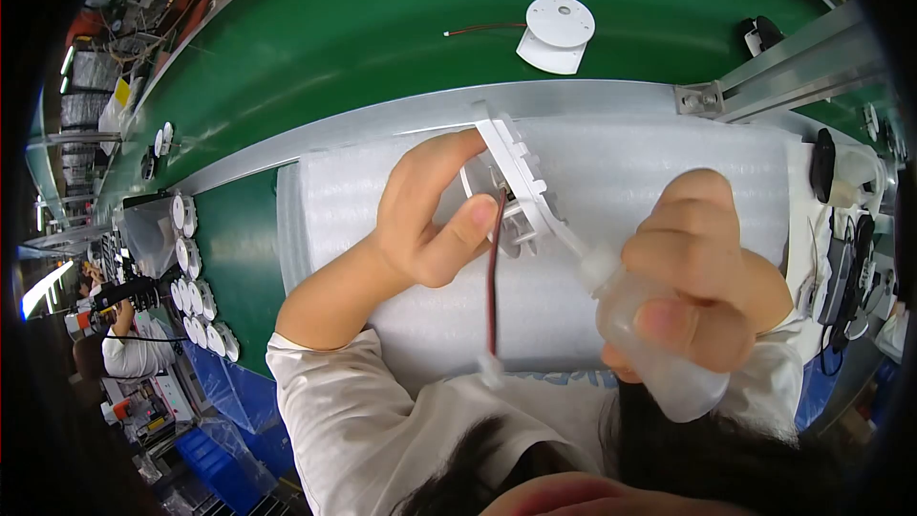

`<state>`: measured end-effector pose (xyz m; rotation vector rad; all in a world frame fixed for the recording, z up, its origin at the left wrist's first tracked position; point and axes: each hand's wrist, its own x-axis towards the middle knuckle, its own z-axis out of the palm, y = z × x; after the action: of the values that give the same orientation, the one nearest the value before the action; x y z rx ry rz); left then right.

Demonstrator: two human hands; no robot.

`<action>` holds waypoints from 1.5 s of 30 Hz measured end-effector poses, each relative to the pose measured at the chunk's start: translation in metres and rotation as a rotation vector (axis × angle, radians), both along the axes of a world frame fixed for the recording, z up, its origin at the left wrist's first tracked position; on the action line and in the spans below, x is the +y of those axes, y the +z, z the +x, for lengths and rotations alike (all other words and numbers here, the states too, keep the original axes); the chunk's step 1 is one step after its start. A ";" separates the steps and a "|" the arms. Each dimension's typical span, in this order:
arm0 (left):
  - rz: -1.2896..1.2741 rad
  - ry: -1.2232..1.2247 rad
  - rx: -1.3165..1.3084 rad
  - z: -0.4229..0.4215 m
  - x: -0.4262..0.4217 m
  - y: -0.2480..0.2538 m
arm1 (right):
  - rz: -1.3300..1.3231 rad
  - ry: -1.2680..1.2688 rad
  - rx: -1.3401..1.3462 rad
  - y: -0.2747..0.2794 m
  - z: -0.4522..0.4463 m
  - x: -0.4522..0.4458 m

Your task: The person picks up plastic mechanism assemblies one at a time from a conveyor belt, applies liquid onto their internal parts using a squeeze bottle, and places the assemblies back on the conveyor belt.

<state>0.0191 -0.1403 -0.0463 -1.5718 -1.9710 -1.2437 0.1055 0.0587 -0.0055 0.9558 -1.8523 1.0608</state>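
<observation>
My left hand (430, 215) grips a white plastic part (521, 172) with notched edges, held tilted above the foam-covered work surface. A red and black cable (493, 296) hangs from this part toward my body, its white connector blurred. In my right hand (697, 268) is a translucent squeeze bottle (673, 368), fingers wrapped round it. The bottle's narrow nozzle points up and left, close to the lower right edge of the white part. Whether the tip touches the part I cannot tell.
Beyond a metal rail (420, 115), a white round unit (559, 24) with a thin cable lies on the green belt (382, 19). Several white round parts (196, 298) stand at the left. A metal post (793, 62) rises at the right, near black-handled tools (836, 268).
</observation>
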 end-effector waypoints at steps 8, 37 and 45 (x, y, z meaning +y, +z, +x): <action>0.170 0.060 -0.032 0.010 0.010 -0.008 | 0.075 -0.064 0.044 -0.004 0.001 0.001; 0.263 -0.065 -1.095 0.024 0.012 0.016 | 0.151 -0.087 0.005 -0.007 0.003 0.004; 0.247 -0.198 -1.459 0.020 0.011 0.019 | 0.139 -0.038 0.071 -0.012 -0.002 0.005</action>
<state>0.0395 -0.1294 -0.0270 -0.6350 -2.0664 -3.1055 0.1031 0.0633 -0.0170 1.0209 -1.8967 0.8732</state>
